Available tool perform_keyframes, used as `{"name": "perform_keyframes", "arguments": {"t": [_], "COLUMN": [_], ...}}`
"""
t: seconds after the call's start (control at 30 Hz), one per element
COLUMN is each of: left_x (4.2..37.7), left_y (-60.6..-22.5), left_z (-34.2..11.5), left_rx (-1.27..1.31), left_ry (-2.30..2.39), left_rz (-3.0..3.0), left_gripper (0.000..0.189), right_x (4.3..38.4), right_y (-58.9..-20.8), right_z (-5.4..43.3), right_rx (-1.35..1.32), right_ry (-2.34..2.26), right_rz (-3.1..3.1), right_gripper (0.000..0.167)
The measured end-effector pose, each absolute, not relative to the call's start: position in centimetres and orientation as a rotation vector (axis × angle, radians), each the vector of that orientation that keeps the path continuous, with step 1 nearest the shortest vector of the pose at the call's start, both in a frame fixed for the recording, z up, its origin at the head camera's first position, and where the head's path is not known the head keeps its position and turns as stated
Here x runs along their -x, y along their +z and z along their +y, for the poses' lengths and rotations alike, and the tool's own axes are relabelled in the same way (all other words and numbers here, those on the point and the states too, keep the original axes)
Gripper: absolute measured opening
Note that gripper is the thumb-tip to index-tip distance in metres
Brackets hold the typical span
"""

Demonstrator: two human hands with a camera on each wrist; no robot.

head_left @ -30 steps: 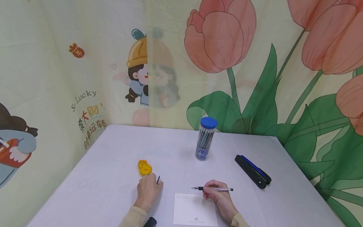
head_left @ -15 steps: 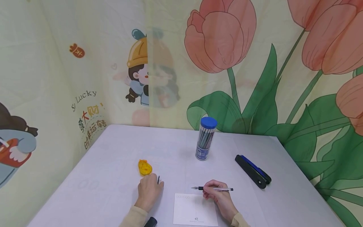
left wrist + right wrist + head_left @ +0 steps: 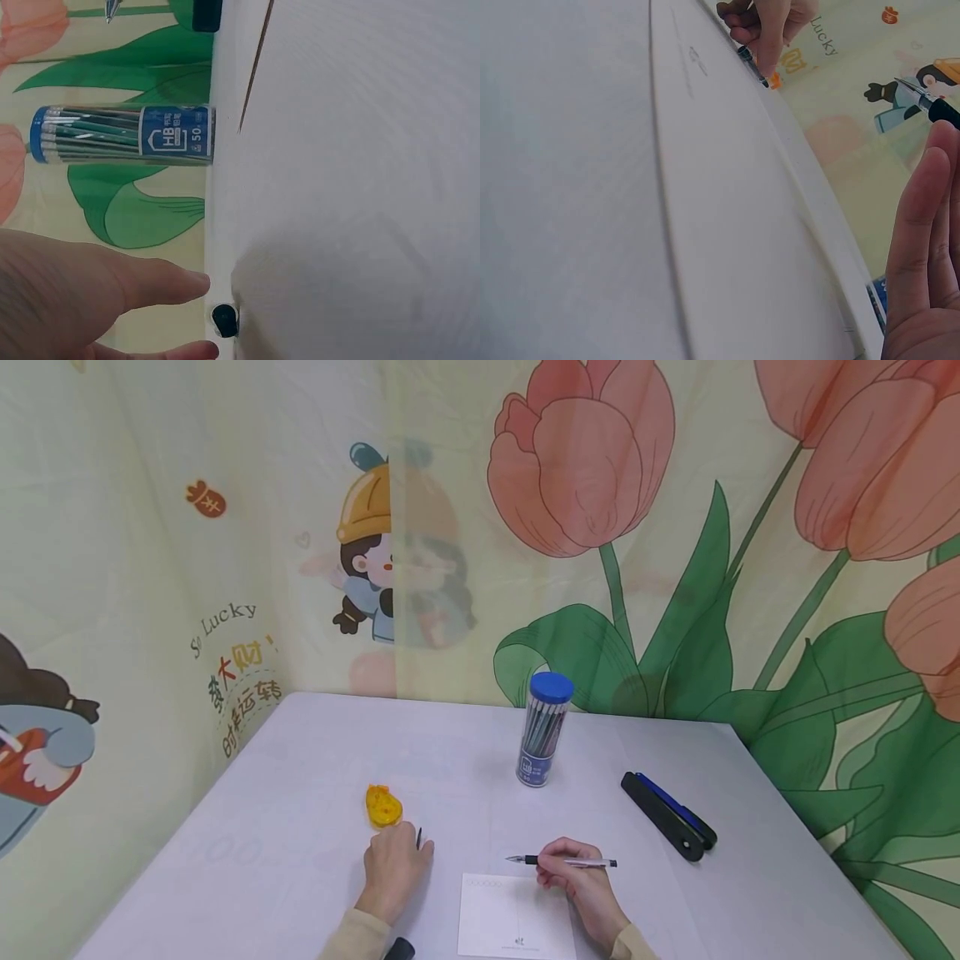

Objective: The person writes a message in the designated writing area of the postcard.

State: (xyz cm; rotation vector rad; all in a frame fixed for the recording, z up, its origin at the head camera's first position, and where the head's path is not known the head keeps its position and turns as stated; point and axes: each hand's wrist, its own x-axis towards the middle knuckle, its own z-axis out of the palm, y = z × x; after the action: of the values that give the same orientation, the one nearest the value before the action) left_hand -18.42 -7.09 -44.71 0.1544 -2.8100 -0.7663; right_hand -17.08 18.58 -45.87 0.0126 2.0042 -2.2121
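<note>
A dark pen cap (image 3: 754, 69) lies on the white table, left of centre. My left hand (image 3: 394, 870) rests there palm down; in the left wrist view its thumb and a finger are on either side of the cap (image 3: 225, 320), with slim gaps showing. Just beyond the knuckles sits a yellow chick-shaped item (image 3: 383, 806). My right hand (image 3: 583, 882) grips a clear-barrelled pen (image 3: 585, 862) with a black grip, held nearly level with its bare tip pointing left. Below that hand lies a white card (image 3: 506, 920) with small printed marks, its right part covered by the hand.
A clear tub of pencils (image 3: 544, 728) with a blue lid stands behind the card. Toward the right lies a black and blue stapler (image 3: 669, 815). A black cylindrical end (image 3: 401, 948) shows beside the left sleeve. Printed cloth (image 3: 435, 527) hangs behind the table (image 3: 315, 752).
The head view has tipped up very slightly, so everything sits a few pixels lower. Both hands, the pen and the cap hold their places.
</note>
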Motion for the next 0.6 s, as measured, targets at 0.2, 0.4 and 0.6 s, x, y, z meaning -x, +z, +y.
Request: {"name": "perform_keyframes", "arguments": {"t": [0.2, 0.4, 0.6], "left_x": [18.19, 17.79, 17.57], "left_y": [-44.45, -44.11, -43.81], "left_z": [-6.87, -6.43, -6.25], "left_rx": [-0.081, 0.075, 0.253], "left_ry": [-0.740, -0.744, -0.830], "left_rz": [-2.738, -2.745, -2.768], "left_gripper": [0.031, 0.027, 0.021], "right_x": [17.07, 17.07, 17.11], "right_y": [-45.86, -45.88, -45.91], "right_z": [18.55, 18.59, 18.61], "right_rx": [-0.017, -0.012, -0.003], "right_ry": [-2.208, -2.205, -2.213], "right_rz": [2.008, 2.008, 2.007], "right_gripper": [0.009, 0.009, 0.008]}}
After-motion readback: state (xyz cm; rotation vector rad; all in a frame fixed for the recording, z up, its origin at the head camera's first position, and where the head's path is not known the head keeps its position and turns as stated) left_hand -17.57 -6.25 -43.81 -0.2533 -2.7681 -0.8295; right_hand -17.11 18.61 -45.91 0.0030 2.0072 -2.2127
